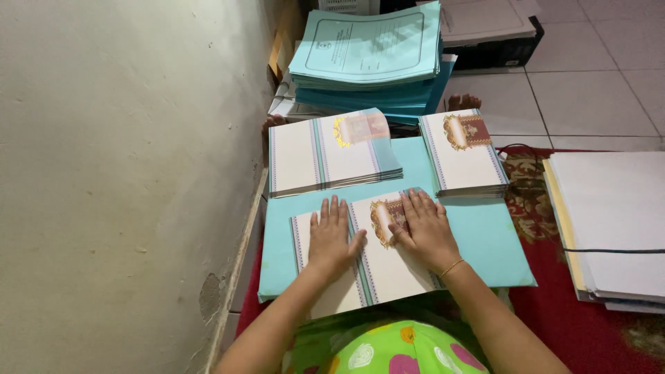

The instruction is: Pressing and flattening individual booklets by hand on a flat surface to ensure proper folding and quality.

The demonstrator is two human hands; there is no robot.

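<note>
My left hand [331, 235] lies flat, fingers apart, on the left half of a white card [388, 270] with striped borders and a gold and red emblem. My right hand [424, 228], with a thin gold bracelet at the wrist, presses flat on the card's right half, over the emblem. The card rests on a light blue board [485, 235] across my lap. Behind the hands on the board sit two stacks of the same cards: an unfolded stack [325, 156] at the left and a narrower folded stack [463, 156] at the right.
A tall pile of light blue folders [370, 59] stands beyond the board. A white wall [125, 173] runs close along the left. At the right lie a stack of white sheets [613, 221] on a red patterned rug [575, 325], a black box [499, 38] and white floor tiles.
</note>
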